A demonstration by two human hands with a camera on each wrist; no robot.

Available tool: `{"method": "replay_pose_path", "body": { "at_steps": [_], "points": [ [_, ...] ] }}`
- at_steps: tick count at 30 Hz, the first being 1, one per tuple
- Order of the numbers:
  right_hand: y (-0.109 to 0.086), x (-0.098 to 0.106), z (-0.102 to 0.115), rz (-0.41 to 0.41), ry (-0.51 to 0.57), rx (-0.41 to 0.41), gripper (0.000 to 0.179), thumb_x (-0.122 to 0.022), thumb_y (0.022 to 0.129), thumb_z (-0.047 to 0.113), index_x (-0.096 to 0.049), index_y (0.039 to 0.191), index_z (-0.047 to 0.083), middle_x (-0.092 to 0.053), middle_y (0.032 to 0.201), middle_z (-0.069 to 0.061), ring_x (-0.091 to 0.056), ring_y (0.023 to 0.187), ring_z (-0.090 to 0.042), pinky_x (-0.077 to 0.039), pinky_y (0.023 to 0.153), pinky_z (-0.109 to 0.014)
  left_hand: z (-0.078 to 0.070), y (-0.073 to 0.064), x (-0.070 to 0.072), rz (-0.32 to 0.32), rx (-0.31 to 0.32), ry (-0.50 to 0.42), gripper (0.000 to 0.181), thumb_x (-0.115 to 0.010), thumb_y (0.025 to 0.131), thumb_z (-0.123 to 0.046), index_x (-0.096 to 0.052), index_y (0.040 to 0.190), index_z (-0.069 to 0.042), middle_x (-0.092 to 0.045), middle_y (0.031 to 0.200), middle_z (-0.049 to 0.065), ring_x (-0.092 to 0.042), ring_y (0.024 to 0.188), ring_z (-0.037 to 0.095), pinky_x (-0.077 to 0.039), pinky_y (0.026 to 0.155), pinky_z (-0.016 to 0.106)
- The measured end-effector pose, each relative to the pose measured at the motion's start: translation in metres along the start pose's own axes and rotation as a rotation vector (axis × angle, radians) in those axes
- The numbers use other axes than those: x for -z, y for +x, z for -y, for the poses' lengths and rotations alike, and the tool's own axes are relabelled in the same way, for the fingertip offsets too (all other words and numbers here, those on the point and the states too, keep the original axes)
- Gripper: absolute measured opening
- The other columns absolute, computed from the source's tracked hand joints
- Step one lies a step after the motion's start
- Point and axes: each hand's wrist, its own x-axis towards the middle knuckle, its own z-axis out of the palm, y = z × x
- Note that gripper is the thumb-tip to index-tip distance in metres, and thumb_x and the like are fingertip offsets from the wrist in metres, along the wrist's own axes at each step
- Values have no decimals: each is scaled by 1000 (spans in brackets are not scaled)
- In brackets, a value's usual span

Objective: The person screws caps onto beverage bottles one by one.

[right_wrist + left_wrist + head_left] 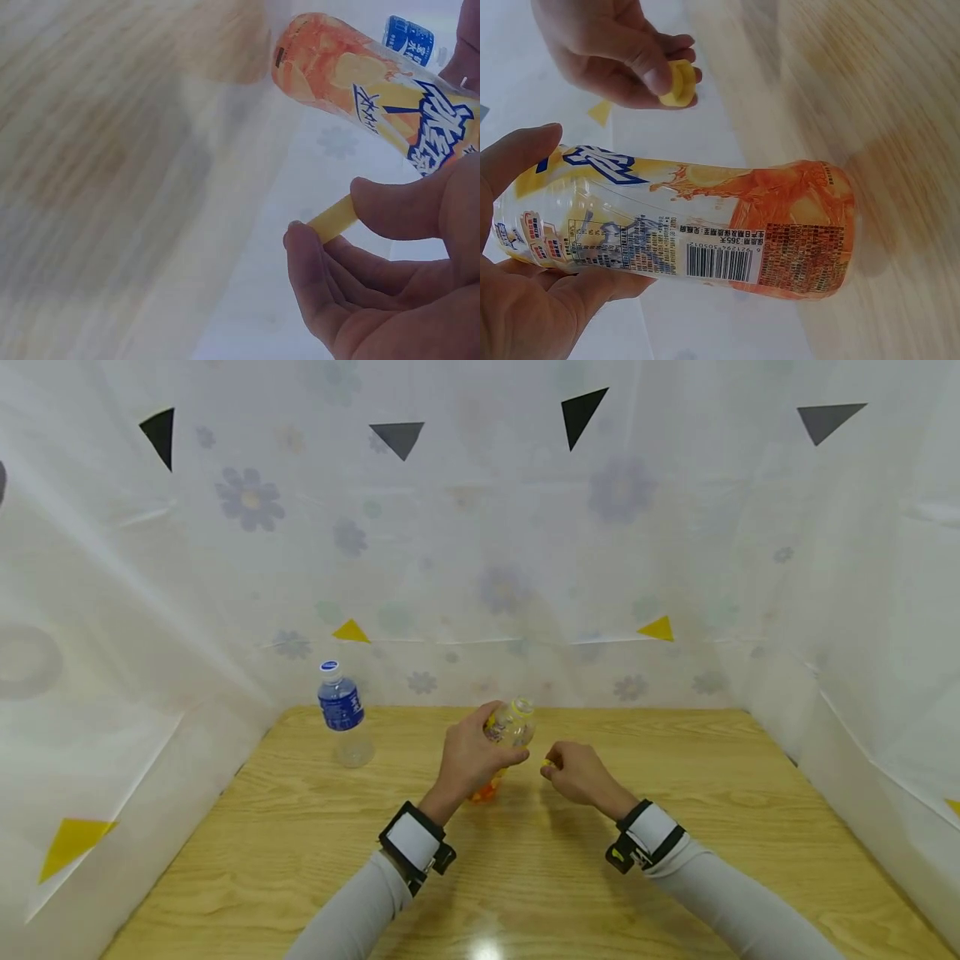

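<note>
My left hand [467, 753] grips a clear plastic drink bottle [513, 727] round its upper body. Its yellow and orange label [780, 225] carries a barcode and blue lettering, and the bottle's mouth is uncapped, with a yellow ring at the neck. In the head view it leans, its top tipped to the right. My right hand [581, 774] pinches a small yellow bottle cap [679, 82] between thumb and fingers, a short way to the right of the bottle. The right wrist view also shows the cap [334, 219] between thumb and fingertips, apart from the bottle.
A clear bottle [342, 714] with a blue label and white cap stands upright at the back left of the wooden table [315, 860]. White flower-printed sheeting [480, 543] rises behind the table and along both sides.
</note>
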Motion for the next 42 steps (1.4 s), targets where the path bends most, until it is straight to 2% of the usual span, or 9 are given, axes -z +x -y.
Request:
{"method": "replay_pose_path", "body": {
  "at_steps": [3, 7, 11, 14, 18, 22, 34, 39, 42],
  "points": [
    [2, 8, 4, -65, 29, 27, 23, -68, 94, 11, -68, 108, -7, -68, 94, -13, -65, 83, -28, -53, 73, -44, 0, 0, 0, 2, 1, -6, 73, -88, 75, -29, -58, 139, -11, -68, 112, 9, -65, 89, 24, -53, 69, 37],
    [7, 31, 20, -183, 106, 61, 24, -66, 96, 13, -68, 113, -5, -70, 98, -14, -67, 86, -30, -53, 75, -47, 0, -1, -1, 7, 3, -11, 73, -88, 75, -29, -58, 139, -11, -68, 112, 9, -65, 89, 24, -53, 69, 37],
    [9, 57, 41, -309, 167, 137, 24, -65, 97, 10, -68, 117, -3, -71, 100, -15, -68, 87, -31, -54, 76, -48, 0, -1, -2, 13, 10, -16, 73, -88, 75, -30, -58, 139, -11, -68, 110, 6, -64, 87, 20, -53, 69, 35],
    [8, 72, 56, -360, 187, 198, 24, -67, 96, 8, -68, 119, 1, -70, 103, -13, -67, 88, -29, -53, 77, -47, 0, -1, -2, 15, 13, -24, 72, -88, 74, -30, -59, 138, -12, -68, 108, 6, -63, 84, 18, -52, 67, 34],
    [5, 80, 72, -331, 206, 253, 26, -68, 95, 6, -69, 121, 6, -69, 107, -10, -68, 87, -26, -53, 74, -44, -2, 0, -2, 9, 6, -15, 71, -88, 75, -29, -59, 137, -12, -68, 107, 8, -62, 81, 17, -52, 65, 33],
    [2, 78, 80, -281, 195, 272, 27, -66, 95, 3, -69, 122, 8, -68, 113, -10, -67, 92, -27, -53, 75, -45, -3, 2, -2, 8, -6, -2, 71, -88, 75, -29, -59, 137, -12, -69, 107, 11, -62, 80, 17, -51, 64, 32],
    [1, 70, 80, -235, 168, 259, 32, -64, 93, -3, -70, 121, 10, -67, 116, -11, -67, 99, -29, -54, 77, -45, -4, 2, -2, 15, -7, 22, 72, -88, 75, -29, -59, 138, -11, -69, 105, 12, -62, 78, 17, -51, 62, 32],
    [1, 69, 80, -234, 153, 265, 32, -64, 93, -3, -69, 123, 7, -67, 114, -11, -67, 96, -29, -54, 76, -45, -4, 1, -1, 13, -6, 12, 71, -89, 74, -27, -59, 137, -12, -68, 103, 6, -62, 79, 16, -51, 63, 32],
    [1, 68, 81, -259, 131, 265, 27, -68, 94, 4, -69, 121, 4, -67, 107, -11, -65, 89, -26, -53, 75, -43, -4, 0, -1, 19, -10, 7, 71, -88, 75, -27, -59, 138, -11, -68, 103, 7, -61, 79, 17, -51, 63, 32]
  ]
}}
